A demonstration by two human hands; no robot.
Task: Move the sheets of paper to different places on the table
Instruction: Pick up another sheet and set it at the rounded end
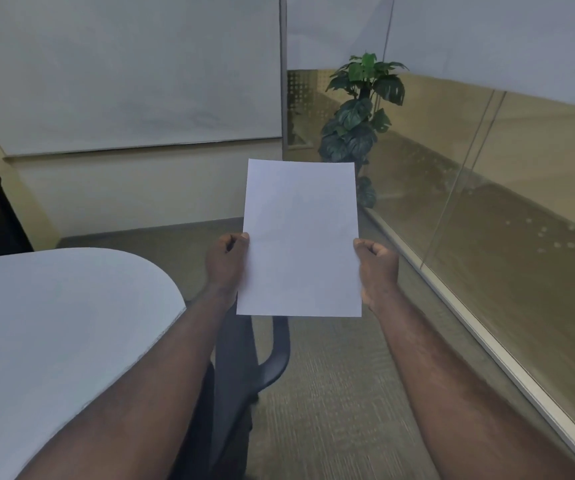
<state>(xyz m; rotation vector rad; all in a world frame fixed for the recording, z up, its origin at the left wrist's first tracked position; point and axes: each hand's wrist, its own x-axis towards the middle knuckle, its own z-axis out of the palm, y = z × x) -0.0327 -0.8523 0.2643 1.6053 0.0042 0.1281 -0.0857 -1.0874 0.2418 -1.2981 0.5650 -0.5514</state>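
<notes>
A blank white sheet of paper is held upright in front of me, above the floor and to the right of the table. My left hand pinches its left edge with thumb on the front. My right hand pinches its right edge the same way. Whether it is one sheet or a thin stack I cannot tell. The white table with a rounded end lies to the lower left, apart from the paper.
A dark office chair stands below the paper, beside the table's edge. A potted plant stands in the far corner. A glass partition runs along the right. A whiteboard hangs on the far wall, and carpet covers the floor.
</notes>
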